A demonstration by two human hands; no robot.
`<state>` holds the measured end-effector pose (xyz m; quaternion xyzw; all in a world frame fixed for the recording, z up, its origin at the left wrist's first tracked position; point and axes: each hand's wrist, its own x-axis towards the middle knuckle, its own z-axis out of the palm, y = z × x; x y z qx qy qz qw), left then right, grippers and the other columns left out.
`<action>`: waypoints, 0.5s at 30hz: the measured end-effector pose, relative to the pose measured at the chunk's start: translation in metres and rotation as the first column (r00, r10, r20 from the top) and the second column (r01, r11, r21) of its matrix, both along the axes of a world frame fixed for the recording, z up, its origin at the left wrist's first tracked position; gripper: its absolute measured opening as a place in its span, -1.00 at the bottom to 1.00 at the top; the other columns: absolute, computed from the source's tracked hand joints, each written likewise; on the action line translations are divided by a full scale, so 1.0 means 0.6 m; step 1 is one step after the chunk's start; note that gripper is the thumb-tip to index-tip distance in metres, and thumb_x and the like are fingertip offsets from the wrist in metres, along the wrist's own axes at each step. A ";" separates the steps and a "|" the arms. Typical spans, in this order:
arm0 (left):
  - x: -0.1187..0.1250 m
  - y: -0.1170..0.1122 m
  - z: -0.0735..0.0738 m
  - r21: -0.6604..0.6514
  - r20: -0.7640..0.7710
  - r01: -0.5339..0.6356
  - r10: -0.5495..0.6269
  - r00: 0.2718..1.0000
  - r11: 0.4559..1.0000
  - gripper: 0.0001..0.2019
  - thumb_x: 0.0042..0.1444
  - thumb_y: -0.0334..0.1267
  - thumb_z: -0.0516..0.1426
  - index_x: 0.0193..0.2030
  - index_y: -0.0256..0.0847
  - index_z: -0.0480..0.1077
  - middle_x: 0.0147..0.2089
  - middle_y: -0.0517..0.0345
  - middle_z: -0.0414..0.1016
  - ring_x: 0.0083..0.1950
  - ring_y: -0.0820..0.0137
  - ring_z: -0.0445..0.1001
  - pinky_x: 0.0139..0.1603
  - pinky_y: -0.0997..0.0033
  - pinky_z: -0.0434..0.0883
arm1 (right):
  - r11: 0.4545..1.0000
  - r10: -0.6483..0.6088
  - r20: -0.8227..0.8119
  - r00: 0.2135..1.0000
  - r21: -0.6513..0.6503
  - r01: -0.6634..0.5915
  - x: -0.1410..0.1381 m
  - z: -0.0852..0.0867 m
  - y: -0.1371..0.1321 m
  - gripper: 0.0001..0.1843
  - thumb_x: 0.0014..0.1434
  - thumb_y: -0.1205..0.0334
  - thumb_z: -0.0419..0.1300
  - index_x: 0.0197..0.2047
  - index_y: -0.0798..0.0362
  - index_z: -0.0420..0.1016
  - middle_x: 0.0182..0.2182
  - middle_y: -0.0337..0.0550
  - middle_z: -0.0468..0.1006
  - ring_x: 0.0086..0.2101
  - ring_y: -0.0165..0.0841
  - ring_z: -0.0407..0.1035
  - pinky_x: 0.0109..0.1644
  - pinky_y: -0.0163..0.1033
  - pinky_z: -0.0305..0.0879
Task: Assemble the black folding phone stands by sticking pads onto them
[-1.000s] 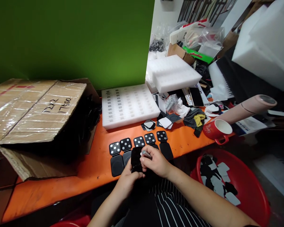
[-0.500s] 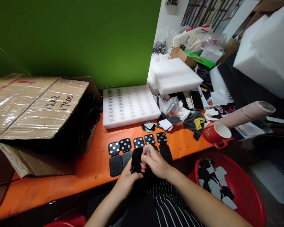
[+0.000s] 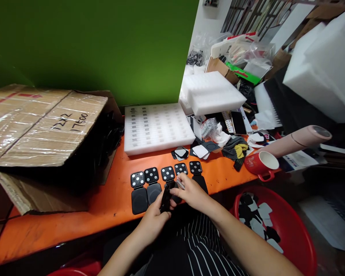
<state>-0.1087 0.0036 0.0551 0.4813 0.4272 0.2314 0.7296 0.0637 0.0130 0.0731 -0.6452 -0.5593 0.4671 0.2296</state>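
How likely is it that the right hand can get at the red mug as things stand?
Probably yes: only bare orange table lies between the right hand and the red mug, whose handle faces the person. But the hand is pinching a silvery tool.

Even overhead light brightens the orange table (image 3: 115,203), with sheen on the taped cardboard box (image 3: 40,122) and deep shadow inside its open mouth. White foam blocks (image 3: 324,65) at right nearly blow out. The wide lens bends lines at the edges. At center, the left hand (image 3: 153,219) with its black case (image 3: 166,196) and the right hand (image 3: 192,193), a glint on its silver tool (image 3: 180,184), are sharp.
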 end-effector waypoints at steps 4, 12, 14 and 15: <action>0.002 0.000 -0.003 -0.009 -0.031 0.006 -0.006 1.000 1.000 -0.38 -0.23 -0.52 0.03 0.08 -0.17 0.30 -0.29 0.19 0.43 -0.21 0.34 0.38 -0.12 0.34 0.28 | 0.999 -0.018 0.052 0.999 -0.036 0.019 0.001 -0.008 0.001 -0.71 -0.03 0.10 0.25 -0.32 0.03 0.24 -0.44 -0.32 0.39 -0.41 -0.40 0.27 -0.38 -0.33 0.10; 0.007 -0.006 -0.008 -0.203 0.088 -0.042 0.061 0.994 0.978 -0.46 -0.32 -0.52 0.07 -0.07 -0.18 0.33 -0.34 0.21 0.42 -0.27 0.37 0.38 -0.20 0.34 0.32 | 1.000 -0.027 0.111 0.993 -0.010 0.028 -0.003 -0.013 -0.003 -0.70 0.00 0.07 0.23 -0.28 0.01 0.24 -0.46 -0.33 0.37 -0.44 -0.40 0.24 -0.39 -0.32 0.07; 0.009 -0.006 0.002 -0.361 0.150 -0.074 0.136 0.979 0.930 -0.47 -0.32 -0.50 0.09 -0.09 -0.16 0.30 -0.32 0.19 0.46 -0.26 0.33 0.42 -0.23 0.30 0.37 | 0.999 -0.048 0.067 0.997 0.024 0.047 0.000 -0.013 -0.005 -0.73 0.07 0.04 0.18 -0.27 0.01 0.23 -0.45 -0.32 0.37 -0.43 -0.40 0.25 -0.38 -0.31 0.09; 0.010 -0.006 0.009 -0.426 0.162 -0.094 0.178 0.971 0.900 -0.48 -0.31 -0.49 0.09 -0.09 -0.15 0.30 -0.30 0.17 0.47 -0.24 0.31 0.44 -0.23 0.27 0.39 | 0.997 -0.056 0.027 0.998 0.052 0.055 0.002 -0.011 -0.006 -0.77 0.14 0.04 0.11 -0.26 0.01 0.23 -0.44 -0.31 0.38 -0.42 -0.40 0.26 -0.36 -0.31 0.11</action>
